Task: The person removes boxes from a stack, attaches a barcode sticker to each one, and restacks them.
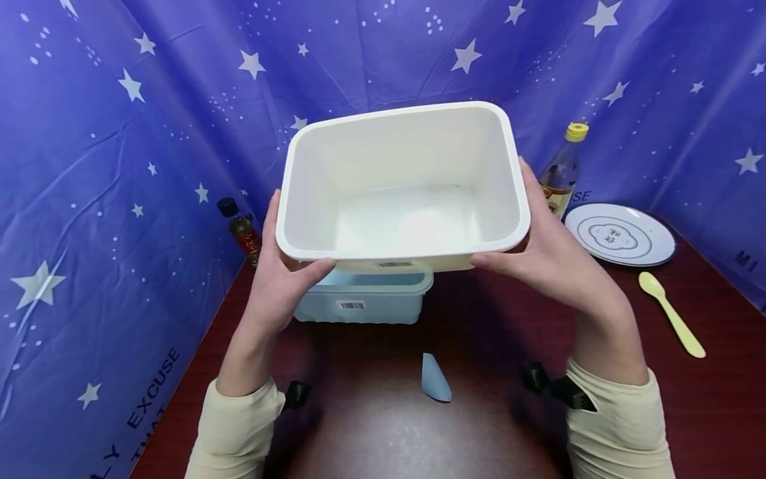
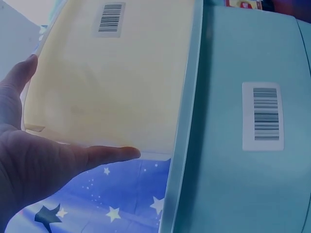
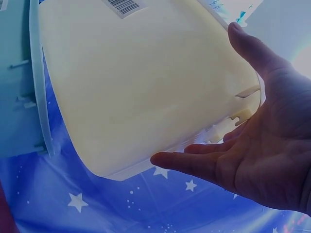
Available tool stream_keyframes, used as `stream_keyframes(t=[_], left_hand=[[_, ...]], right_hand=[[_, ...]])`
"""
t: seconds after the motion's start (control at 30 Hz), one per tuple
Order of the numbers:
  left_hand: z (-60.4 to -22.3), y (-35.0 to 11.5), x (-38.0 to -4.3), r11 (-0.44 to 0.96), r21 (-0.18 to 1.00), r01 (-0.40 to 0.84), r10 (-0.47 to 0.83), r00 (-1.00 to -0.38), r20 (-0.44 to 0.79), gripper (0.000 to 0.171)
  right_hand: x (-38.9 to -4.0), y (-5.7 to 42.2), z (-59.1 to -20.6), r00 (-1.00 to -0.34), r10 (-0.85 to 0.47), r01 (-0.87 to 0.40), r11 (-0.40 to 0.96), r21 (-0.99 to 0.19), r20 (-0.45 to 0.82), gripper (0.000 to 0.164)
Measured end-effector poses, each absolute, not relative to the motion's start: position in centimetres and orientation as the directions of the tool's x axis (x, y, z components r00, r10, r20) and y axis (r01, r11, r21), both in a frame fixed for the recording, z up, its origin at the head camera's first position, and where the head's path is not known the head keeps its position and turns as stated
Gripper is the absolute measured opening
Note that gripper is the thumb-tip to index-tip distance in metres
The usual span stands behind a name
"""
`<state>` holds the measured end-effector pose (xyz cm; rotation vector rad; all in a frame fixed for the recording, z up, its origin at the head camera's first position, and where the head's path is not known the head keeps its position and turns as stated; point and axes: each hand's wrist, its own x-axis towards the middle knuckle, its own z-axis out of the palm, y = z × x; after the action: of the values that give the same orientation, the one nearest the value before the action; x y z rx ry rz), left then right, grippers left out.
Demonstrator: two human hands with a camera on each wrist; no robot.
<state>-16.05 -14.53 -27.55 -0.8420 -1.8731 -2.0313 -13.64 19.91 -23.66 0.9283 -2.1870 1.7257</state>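
Note:
Both hands hold up a white plastic storage bin [image 1: 395,156], tilted so that its bare inside faces me. My left hand [image 1: 272,289] grips its left side, the thumb lying along the lower front rim. On the opposite side my right hand [image 1: 556,259] does the same, thumb at the front corner and fingers along the side wall. Behind and below stands a light blue bin [image 1: 362,306] with a barcode label, its upper part partly hidden by the white one. In the left wrist view, the underside of the white bin [image 2: 112,87] also bears a barcode sticker.
A small blue scrap [image 1: 435,379] lies on the dark red table [image 1: 383,439]. To the right are a yellow spoon [image 1: 673,316], a white plate [image 1: 622,233] and a yellow-capped bottle [image 1: 562,169]. A black-capped bottle [image 1: 241,233] stands left, by the starry blue curtain [image 1: 120,199].

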Motion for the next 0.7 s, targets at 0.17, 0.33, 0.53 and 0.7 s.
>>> stream_keyframes(t=[0.17, 0.33, 0.53, 0.7], left_hand=[[-27.4, -15.1, -16.0, -0.148, 0.818, 0.555, 0.202, -0.793, 0.574, 0.105], [-27.4, -16.0, -16.0, -0.153, 0.824, 0.545, 0.194, -0.801, 0.566, 0.106], [-27.4, -16.9, -15.9, -0.148, 0.833, 0.534, 0.18, -0.813, 0.553, 0.107], [-27.2, -17.5, -15.9, -0.14, 0.826, 0.546, 0.173, -0.808, 0.563, 0.107]], right_hand=[[-13.7, 19.2, -23.6, -0.772, -0.356, -0.591, 0.1, -0.8, 0.526, 0.117], [-13.3, 18.2, -23.2, -0.764, -0.367, -0.595, 0.08, -0.8, 0.531, 0.113], [-13.0, 17.2, -22.8, -0.77, -0.351, -0.601, 0.121, -0.79, 0.532, 0.113], [-12.9, 16.4, -22.6, -0.768, -0.346, -0.608, 0.126, -0.784, 0.539, 0.113]])
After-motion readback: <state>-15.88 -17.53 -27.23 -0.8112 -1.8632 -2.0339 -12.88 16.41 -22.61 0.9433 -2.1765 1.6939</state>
